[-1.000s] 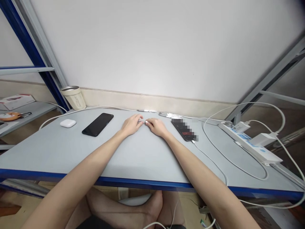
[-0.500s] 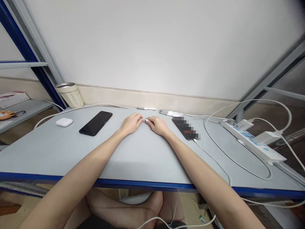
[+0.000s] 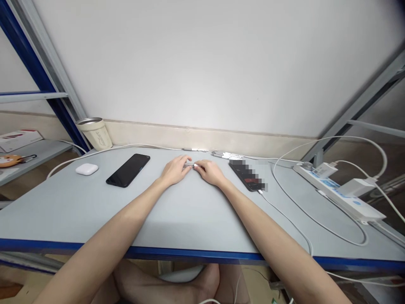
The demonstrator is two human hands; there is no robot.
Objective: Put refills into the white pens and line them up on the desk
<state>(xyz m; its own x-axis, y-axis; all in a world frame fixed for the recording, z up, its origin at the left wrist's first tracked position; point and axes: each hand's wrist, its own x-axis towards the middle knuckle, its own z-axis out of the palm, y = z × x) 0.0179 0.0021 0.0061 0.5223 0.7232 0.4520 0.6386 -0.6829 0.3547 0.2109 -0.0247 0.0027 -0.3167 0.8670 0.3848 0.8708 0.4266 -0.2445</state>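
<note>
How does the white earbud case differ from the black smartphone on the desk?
The white earbud case is a small rounded pebble; the black smartphone is a long, flat, glossy slab. The case sits further left; the smartphone lies slanted, nearer the hands. Both lie on the pale grey desk, unheld.

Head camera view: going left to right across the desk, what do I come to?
Earbud case, black phone, left hand, right hand, pixelated device, power strip.
</note>
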